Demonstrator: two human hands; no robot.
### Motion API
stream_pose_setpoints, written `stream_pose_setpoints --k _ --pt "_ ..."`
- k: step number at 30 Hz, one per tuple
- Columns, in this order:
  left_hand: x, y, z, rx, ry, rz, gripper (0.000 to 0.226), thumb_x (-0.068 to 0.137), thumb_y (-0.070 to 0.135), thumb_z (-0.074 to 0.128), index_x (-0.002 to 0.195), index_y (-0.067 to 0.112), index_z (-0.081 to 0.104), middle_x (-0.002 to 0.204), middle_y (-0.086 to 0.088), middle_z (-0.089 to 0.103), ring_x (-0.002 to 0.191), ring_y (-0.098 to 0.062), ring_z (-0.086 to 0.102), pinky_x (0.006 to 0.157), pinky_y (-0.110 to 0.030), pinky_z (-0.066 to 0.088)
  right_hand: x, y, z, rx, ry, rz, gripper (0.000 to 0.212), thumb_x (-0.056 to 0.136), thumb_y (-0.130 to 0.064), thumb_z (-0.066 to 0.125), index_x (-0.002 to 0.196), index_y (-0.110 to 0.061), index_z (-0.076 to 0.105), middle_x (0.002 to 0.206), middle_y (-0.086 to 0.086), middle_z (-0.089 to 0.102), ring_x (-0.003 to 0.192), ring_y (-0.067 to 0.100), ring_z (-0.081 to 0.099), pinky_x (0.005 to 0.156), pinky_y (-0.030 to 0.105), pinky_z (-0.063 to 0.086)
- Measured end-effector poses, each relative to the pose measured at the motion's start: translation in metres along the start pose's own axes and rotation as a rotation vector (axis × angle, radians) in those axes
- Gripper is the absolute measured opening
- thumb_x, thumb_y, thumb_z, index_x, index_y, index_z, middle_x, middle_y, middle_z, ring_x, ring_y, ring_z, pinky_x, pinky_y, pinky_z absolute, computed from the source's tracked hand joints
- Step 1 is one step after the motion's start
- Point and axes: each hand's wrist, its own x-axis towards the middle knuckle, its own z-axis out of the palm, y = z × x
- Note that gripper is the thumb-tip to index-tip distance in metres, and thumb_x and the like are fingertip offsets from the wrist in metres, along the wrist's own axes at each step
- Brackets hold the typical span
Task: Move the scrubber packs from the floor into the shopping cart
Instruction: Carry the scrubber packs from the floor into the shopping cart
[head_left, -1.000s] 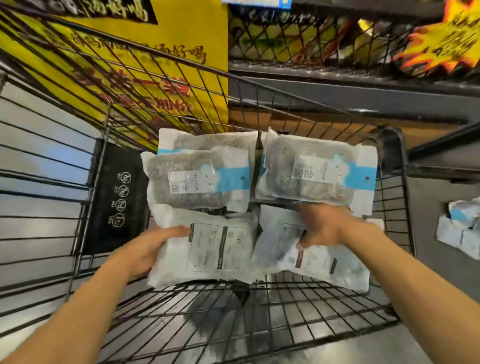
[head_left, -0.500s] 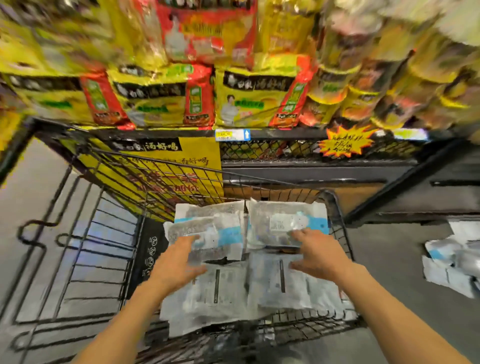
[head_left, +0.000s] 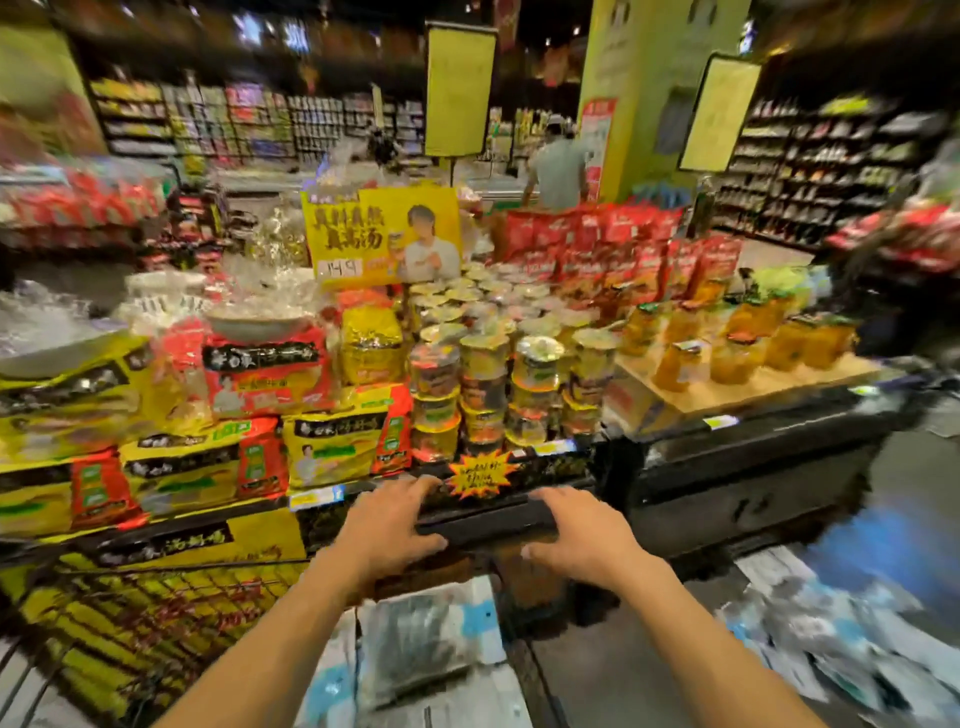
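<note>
Scrubber packs, white and blue with a dark scrubber inside, lie in the wire shopping cart at the bottom of the view. More packs lie blurred on the grey floor to the right of the cart. My left hand and my right hand hang palm down above the packs in the cart, fingers loosely curled and holding nothing. Both hands sit in front of the dark ledge of a display shelf. The near part of the cart is out of frame.
A low display stand stands right behind the cart, stacked with yellow and red noodle bags, cup noodles and jars. A person stands far back by a yellow pillar. Aisle shelves line the background.
The view has swung up from the cart to the store. Both hands have lifted off the packs, which stay in the cart.
</note>
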Motion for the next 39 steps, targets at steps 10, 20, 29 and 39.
stream_pose_setpoints --k 10,20,29,39 --pt "0.108 0.291 -0.012 0.072 0.058 0.342 0.087 0.082 0.069 0.063 0.153 0.028 0.035 0.146 -0.001 0.053 0.133 -0.027 0.053 0.102 -0.043 0.049 -0.143 0.257 -0.087 0.029 0.196 0.365 0.079 0.086 -0.066 0.063 0.153 -0.033 0.036 0.15 -0.002 0.048 0.14 0.023 0.044 0.107 0.04 0.044" --pt "0.187 0.577 0.058 0.068 -0.059 0.785 0.076 0.087 0.066 0.057 0.152 0.032 0.036 0.147 0.002 0.05 0.133 -0.024 0.053 0.103 -0.043 0.049 -0.297 0.476 -0.096 0.133 0.283 0.816 0.078 0.089 -0.063 0.062 0.155 -0.032 0.035 0.157 -0.002 0.042 0.142 0.023 0.043 0.108 0.04 0.043" --pt "0.288 0.789 0.13 0.123 -0.133 1.021 0.073 0.092 0.062 0.054 0.153 0.028 0.033 0.146 -0.002 0.049 0.132 -0.028 0.051 0.101 -0.044 0.047 -0.348 0.632 -0.105 0.198 0.313 1.1 0.082 0.084 -0.07 0.065 0.152 -0.032 0.038 0.157 -0.002 0.042 0.143 0.022 0.042 0.112 0.04 0.041" --pt "0.374 0.978 0.207 0.189 -0.182 1.195 0.075 0.093 0.067 0.049 0.155 0.028 0.031 0.151 -0.002 0.048 0.136 -0.029 0.048 0.107 -0.047 0.04 -0.374 0.8 -0.114 0.157 0.268 1.282 0.079 0.088 -0.064 0.063 0.155 -0.034 0.035 0.159 -0.002 0.041 0.145 0.026 0.038 0.116 0.042 0.036"
